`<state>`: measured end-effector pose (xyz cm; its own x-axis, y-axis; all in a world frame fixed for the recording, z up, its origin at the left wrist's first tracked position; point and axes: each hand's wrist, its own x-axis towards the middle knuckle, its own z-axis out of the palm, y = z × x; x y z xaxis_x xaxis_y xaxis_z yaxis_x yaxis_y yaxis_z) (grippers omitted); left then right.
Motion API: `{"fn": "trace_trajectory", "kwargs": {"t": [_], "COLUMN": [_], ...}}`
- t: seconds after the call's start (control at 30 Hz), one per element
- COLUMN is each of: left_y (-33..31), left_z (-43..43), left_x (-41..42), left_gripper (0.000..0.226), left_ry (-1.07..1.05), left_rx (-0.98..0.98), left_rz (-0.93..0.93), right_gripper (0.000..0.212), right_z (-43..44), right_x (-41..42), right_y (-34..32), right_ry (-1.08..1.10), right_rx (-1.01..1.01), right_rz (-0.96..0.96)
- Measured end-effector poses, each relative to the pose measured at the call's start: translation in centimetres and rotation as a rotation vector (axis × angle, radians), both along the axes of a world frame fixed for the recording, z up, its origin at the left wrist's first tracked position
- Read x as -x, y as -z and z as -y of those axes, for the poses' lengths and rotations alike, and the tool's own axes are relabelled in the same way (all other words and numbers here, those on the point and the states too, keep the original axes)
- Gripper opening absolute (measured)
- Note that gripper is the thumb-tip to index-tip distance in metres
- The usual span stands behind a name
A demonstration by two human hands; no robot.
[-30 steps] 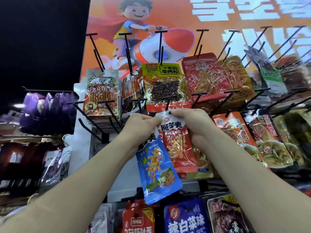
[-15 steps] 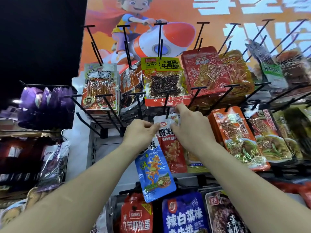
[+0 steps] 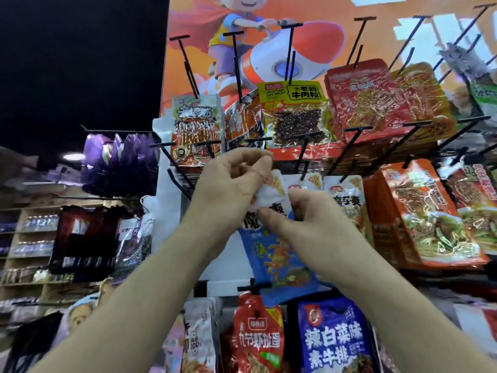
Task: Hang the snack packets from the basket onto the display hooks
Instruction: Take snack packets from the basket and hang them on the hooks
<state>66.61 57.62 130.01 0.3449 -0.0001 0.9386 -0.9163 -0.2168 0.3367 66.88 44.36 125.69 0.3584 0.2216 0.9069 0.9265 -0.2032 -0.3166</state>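
The blue snack packet [image 3: 279, 262] dangles mid-rack, its white top crumpled between both hands. The left hand [image 3: 228, 184] pinches the upper edge and the right hand [image 3: 314, 219] clamps it just below. A black hook [image 3: 301, 154] juts out just above, to the right. With the top bunched, I cannot see the hang hole. The hook tip could miss it or tear the film, and the packet could drop.

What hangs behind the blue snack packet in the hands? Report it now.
Behind the blue foil snack packet, pinched by left hand and right hand, show the white rack panel and hanging red packets. Packet and hands cover the rest.
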Motion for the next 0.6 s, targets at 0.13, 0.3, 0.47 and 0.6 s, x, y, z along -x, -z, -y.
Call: {"fn": "trace_trajectory", "kwargs": {"t": [0.13, 0.3, 0.47, 0.6], "left_y": [0.9, 1.7, 1.3, -0.5], "left_z": [-2.6, -4.5, -6.7, -9.1], "left_x": [0.9, 1.9, 2.9, 2.6], "left_gripper": [0.02, 0.017, 0.022, 0.015], "left_ry": [0.305, 0.242, 0.005, 0.051], "left_rx": [0.212, 0.165, 0.057, 0.131], "left_rz": [-0.2, -0.156, 0.02, 0.072], "right_gripper": [0.014, 0.014, 0.009, 0.044], "right_z": [-0.7, -2.2, -4.7, -7.5], "right_x": [0.2, 0.7, 1.2, 2.0], "right_y": [0.1, -0.4, -0.9, -2.4], "right_ry": [-0.141, -0.053, 0.265, 0.193], "right_rx": [-0.059, -0.025, 0.069, 0.087], "right_rz": [-0.002, 0.094, 0.333, 0.289]}}
